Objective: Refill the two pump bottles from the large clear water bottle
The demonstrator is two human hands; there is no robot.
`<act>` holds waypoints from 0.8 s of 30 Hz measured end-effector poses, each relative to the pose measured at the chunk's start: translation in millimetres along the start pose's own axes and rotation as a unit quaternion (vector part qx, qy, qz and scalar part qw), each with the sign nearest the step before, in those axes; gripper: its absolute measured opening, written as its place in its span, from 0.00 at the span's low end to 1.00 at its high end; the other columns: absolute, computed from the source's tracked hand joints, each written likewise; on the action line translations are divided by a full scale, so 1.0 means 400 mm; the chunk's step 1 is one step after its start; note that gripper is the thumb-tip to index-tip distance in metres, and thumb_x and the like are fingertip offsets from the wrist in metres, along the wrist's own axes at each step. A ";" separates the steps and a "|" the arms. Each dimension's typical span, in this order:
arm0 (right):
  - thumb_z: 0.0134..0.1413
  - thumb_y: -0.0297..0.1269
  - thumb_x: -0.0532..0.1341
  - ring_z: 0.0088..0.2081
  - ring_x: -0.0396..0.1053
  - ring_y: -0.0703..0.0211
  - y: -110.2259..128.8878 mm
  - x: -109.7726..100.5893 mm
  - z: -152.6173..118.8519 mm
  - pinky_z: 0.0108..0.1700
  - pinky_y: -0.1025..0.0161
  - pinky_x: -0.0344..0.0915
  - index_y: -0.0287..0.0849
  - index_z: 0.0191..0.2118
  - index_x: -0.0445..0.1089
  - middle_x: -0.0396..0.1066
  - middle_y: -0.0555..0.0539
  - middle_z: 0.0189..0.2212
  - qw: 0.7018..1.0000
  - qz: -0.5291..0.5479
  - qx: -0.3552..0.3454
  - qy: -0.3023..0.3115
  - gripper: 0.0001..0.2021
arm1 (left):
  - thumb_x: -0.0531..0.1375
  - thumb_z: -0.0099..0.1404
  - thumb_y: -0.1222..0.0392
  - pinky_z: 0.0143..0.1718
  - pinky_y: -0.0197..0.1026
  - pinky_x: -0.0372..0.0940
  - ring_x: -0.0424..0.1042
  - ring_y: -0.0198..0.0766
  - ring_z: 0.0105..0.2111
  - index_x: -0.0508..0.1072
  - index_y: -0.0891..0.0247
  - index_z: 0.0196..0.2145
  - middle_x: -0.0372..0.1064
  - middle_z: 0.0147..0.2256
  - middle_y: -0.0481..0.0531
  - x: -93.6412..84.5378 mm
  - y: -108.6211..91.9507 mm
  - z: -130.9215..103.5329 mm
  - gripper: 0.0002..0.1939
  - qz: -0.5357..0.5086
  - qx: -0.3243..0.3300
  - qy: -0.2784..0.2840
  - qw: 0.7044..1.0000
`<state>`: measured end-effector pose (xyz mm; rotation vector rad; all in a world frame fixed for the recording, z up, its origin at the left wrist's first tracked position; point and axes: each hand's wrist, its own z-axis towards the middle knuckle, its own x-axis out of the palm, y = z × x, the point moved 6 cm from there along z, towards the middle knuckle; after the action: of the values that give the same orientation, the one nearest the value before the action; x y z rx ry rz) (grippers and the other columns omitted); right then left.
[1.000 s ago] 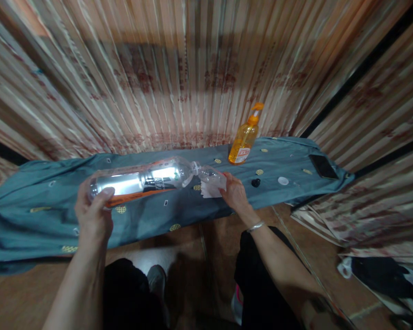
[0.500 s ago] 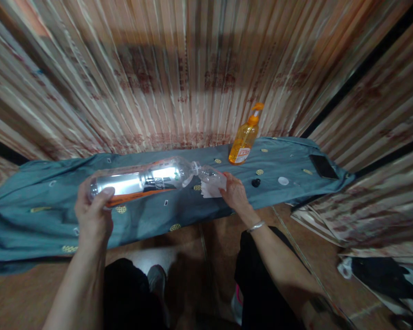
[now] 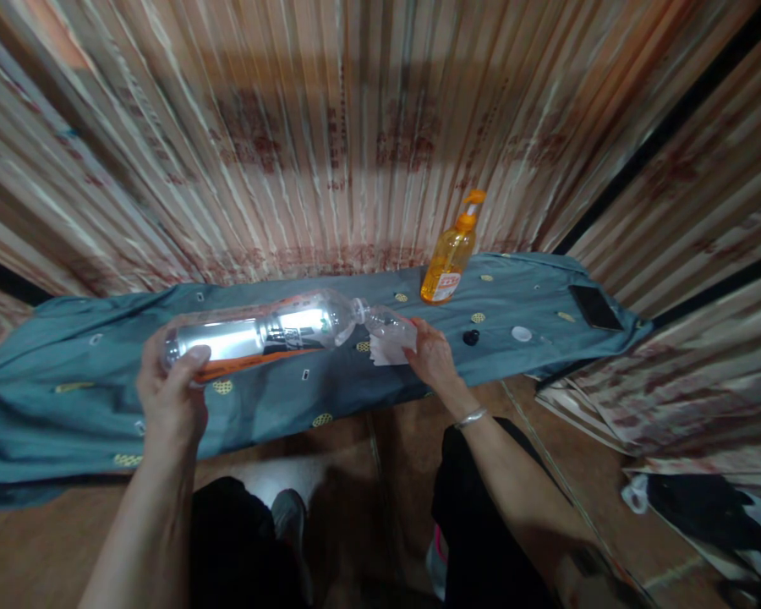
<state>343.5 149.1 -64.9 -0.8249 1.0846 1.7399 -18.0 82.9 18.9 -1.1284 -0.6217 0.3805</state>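
My left hand (image 3: 174, 381) is wrapped round the base of a large clear plastic bottle (image 3: 292, 328) with a silver, black and orange label. The bottle is held sideways, its neck pointing right. My right hand (image 3: 432, 353) grips a smaller clear plastic bottle (image 3: 386, 321), whose narrow end meets the large bottle's mouth. Just below the small bottle, by my right fingers, is a white piece with a jagged edge (image 3: 390, 351); whether it is attached to the bottle I cannot tell. Behind my right hand stands an orange pump bottle (image 3: 447, 262), upright on the cloth.
A green-grey patterned cloth (image 3: 266, 406) covers the long narrow surface. To the right lie a small black cap-like piece (image 3: 471, 337), a white disc (image 3: 522, 334) and a dark phone-like slab (image 3: 594, 307). A pleated curtain (image 3: 304, 194) hangs behind.
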 end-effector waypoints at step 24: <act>0.49 0.26 0.61 0.50 0.70 0.47 0.001 0.001 -0.001 0.53 0.55 0.63 0.33 0.56 0.59 0.73 0.34 0.47 1.000 -0.004 -0.001 0.010 0.26 | 0.66 0.35 0.61 0.50 0.51 0.62 0.70 0.42 0.36 0.75 0.61 0.34 0.71 0.34 0.49 0.008 -0.014 -0.007 0.22 0.007 0.002 -0.002 1.000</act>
<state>343.0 148.7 -65.5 -0.8493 1.0914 1.7293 -13.6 80.5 24.1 -1.1288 -0.6172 0.3950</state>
